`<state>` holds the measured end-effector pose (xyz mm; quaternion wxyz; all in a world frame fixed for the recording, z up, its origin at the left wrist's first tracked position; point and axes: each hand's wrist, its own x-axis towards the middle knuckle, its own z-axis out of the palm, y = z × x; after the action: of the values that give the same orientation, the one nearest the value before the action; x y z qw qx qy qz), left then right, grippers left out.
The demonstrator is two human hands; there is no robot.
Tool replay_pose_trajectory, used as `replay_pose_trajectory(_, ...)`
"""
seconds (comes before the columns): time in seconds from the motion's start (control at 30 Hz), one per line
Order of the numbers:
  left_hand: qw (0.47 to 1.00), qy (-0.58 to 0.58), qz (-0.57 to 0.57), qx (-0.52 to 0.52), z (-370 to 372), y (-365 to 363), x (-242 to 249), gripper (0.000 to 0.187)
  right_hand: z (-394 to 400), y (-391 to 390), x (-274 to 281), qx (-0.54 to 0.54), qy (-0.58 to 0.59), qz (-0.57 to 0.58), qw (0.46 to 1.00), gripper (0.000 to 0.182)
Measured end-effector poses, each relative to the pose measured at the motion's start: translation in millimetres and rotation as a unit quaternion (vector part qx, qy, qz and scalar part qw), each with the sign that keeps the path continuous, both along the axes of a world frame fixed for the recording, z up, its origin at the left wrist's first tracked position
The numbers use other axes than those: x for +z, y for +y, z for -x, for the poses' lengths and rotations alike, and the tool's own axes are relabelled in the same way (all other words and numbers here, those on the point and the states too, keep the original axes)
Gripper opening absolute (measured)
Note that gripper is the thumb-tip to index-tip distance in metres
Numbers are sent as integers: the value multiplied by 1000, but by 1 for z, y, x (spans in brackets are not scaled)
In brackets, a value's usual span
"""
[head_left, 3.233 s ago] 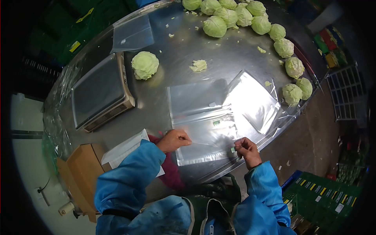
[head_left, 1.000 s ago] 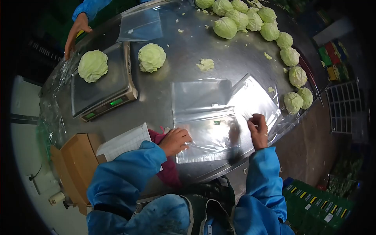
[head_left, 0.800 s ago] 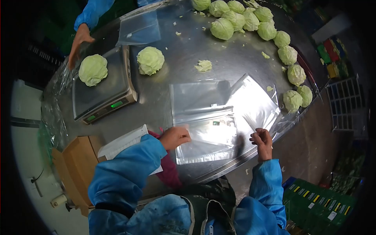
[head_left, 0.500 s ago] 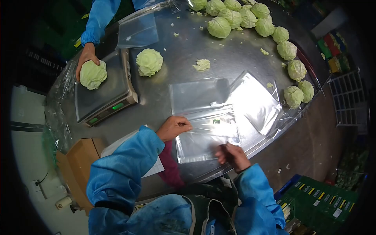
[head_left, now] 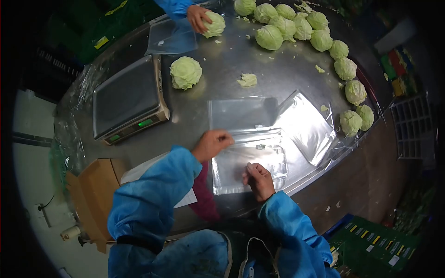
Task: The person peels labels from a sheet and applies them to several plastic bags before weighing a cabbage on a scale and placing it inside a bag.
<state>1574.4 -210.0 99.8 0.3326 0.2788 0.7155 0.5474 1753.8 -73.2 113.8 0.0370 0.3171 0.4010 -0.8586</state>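
Note:
Clear plastic bags point(head_left: 241, 111) lie flat in front of me, one with a small green label point(head_left: 261, 147). My left hand point(head_left: 213, 144) is over the upper left part of the labelled bag, thumb and fingers pinched together. Over the bag's lower part, my right hand point(head_left: 259, 180) is closed too, its fingertips together. Whether either pinch holds plastic film, I cannot make out. A shiny stack of plastic bags point(head_left: 308, 127) lies to the right. Beyond the bags are a loose cabbage leaf point(head_left: 247, 80) and a single cabbage point(head_left: 186, 72).
A weighing scale point(head_left: 127, 97) with green displays stands at left. Across the table, another person's hand point(head_left: 198, 18) grips a cabbage point(head_left: 214, 25) beside a plastic bag point(head_left: 172, 37). Several cabbages point(head_left: 270, 38) line the back right edge. An open cardboard box point(head_left: 95, 199) sits lower left.
The other person's hand has carried a cabbage off the scale towards the back of the table. My right hand has moved left over the bag; my left hand has shifted slightly.

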Motion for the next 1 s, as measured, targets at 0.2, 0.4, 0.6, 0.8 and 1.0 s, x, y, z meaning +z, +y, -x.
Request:
replay_pose_trajectory(0.2, 969, -16, -24, 245, 65, 3, 9, 24, -17, 8, -2, 99, -53, -65, 992, 18)
replay_pose_trajectory(0.4, 976, 88, 115, 166, 59, -161, 82, 37, -11, -17, -7, 223, -20, -32, 974, 22)
replay_pose_trajectory(0.6, 898, 246, 318, 180, -23, -280, 38, 43, 64, -90, 24, 299, -110, 11, 948, 41)
replay_pose_trajectory(0.8, 931, 182, 258, 181, -59, -277, 26, 41, 138, -163, -10, 282, -130, -118, 943, 28)
replay_pose_trajectory(1.0, 911, 175, 236, 289, -44, -285, 61, 42, 91, -143, -5, 357, 126, -389, 840, 17)
